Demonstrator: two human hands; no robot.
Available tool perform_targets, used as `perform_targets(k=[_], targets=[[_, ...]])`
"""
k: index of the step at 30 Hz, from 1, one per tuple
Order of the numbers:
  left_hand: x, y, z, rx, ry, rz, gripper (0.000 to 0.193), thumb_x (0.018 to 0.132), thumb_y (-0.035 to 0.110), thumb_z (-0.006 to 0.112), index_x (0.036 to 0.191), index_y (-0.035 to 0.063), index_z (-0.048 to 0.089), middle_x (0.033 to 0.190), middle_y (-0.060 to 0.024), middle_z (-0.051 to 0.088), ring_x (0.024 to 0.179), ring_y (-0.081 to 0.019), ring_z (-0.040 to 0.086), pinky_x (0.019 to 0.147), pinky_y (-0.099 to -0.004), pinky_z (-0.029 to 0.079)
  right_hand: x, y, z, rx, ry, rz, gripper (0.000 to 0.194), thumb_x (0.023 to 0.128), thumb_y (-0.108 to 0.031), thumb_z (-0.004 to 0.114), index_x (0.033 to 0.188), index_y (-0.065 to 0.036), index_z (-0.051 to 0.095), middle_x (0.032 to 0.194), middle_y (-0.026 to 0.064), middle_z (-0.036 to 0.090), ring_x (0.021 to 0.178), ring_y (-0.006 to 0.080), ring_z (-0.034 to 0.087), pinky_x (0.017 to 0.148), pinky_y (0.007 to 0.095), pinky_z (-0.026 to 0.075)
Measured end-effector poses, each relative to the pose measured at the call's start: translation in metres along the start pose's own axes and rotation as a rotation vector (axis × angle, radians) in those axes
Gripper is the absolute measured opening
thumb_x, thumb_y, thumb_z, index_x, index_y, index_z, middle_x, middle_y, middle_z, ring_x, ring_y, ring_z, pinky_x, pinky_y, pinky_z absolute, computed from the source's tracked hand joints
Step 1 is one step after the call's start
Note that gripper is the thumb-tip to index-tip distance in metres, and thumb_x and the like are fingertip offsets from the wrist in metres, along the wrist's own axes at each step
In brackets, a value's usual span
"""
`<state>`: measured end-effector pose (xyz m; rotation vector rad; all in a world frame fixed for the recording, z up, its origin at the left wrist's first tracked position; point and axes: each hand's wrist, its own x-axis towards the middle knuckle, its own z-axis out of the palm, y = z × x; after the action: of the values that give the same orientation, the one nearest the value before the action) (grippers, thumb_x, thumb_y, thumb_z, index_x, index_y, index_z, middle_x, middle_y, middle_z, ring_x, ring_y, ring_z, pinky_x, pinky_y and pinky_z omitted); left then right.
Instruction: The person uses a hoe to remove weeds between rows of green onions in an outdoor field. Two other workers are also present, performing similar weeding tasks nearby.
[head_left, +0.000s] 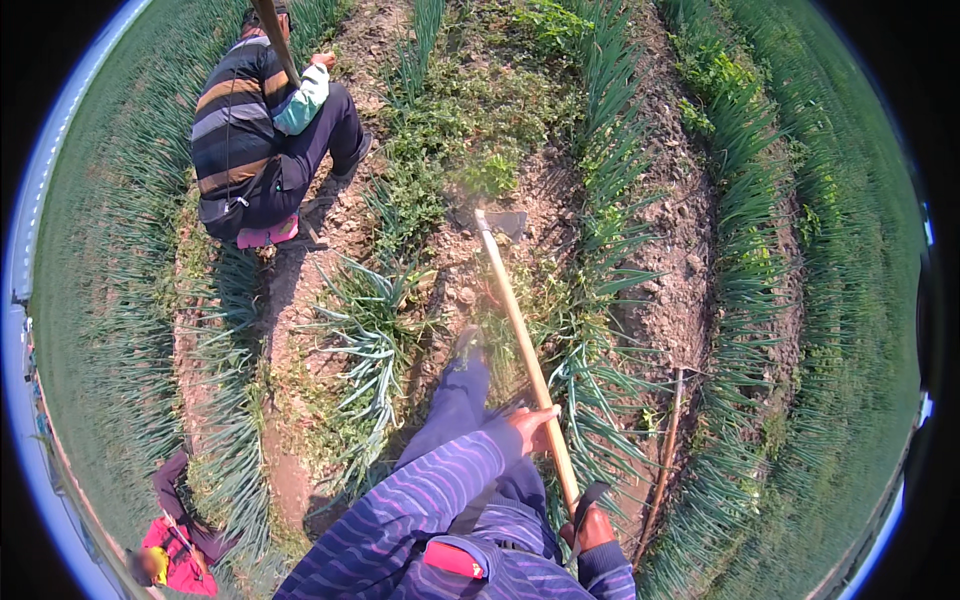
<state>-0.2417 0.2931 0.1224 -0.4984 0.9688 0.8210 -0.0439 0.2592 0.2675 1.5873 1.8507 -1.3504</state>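
A hoe with a pale wooden handle runs up from my body to a flat metal hoe blade. The blade rests on or just above the crumbly soil, at the near edge of a patch of low green weeds. Partway down the handle, my left hand grips the wood. My right hand is closed around the handle's lower end, with a dark strap lying across it. One trousered leg is stretched forward between two rows of onion plants.
Onion rows flank the strip on both sides. A second long-handled tool lies in the right furrow. Ahead left, a person sits low on a pink seat. Another person in red is at lower left.
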Motion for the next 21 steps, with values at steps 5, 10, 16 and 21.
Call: perform_targets(k=[5,10,16,21], targets=[[0.025,0.087,0.020,-0.147,0.228,0.422,0.015,0.077,0.010,0.062,0.078,0.0038,0.048,0.054,-0.0058,0.049,0.042,-0.0180,0.049,0.038,-0.0316,0.044,0.007,-0.052,-0.025,-0.027,0.078,-0.011,0.034,0.071,-0.017,0.064,0.091,-0.002,0.040,0.064,0.0242,0.056,0.064,0.0438,0.056,0.055,0.0489,0.042],[0.058,0.186,-0.003,0.084,0.535,0.548,0.018,0.074,0.011,0.059,0.079,0.0040,0.044,0.056,-0.0043,0.046,0.042,-0.0151,0.047,0.037,-0.0292,0.042,0.011,-0.062,-0.019,-0.244,0.082,0.136,0.030,0.074,-0.023,0.061,0.081,-0.002,0.041,0.065,0.0254,0.057,0.058,0.0430,0.057,0.055,0.0505,0.044],[0.100,0.245,-0.054,0.084,0.532,0.648,0.018,0.078,0.012,0.060,0.087,0.0057,0.046,0.059,-0.0045,0.047,0.041,-0.0143,0.047,0.036,-0.0288,0.042,0.140,-0.078,0.015,-0.199,-0.070,0.167,0.032,0.076,-0.026,0.063,0.084,0.001,0.048,0.077,0.0279,0.060,0.077,0.0434,0.059,0.069,0.0494,0.046],[0.124,0.211,-0.069,0.168,0.610,0.532,0.018,0.079,0.010,0.058,0.085,-0.0007,0.045,0.057,-0.0083,0.048,0.042,-0.0188,0.052,0.036,-0.0310,0.044,0.239,-0.107,0.034,-0.005,0.024,-0.079,0.028,0.073,-0.022,0.064,0.087,0.000,0.053,0.081,0.0263,0.061,0.082,0.0416,0.060,0.072,0.0467,0.048]])
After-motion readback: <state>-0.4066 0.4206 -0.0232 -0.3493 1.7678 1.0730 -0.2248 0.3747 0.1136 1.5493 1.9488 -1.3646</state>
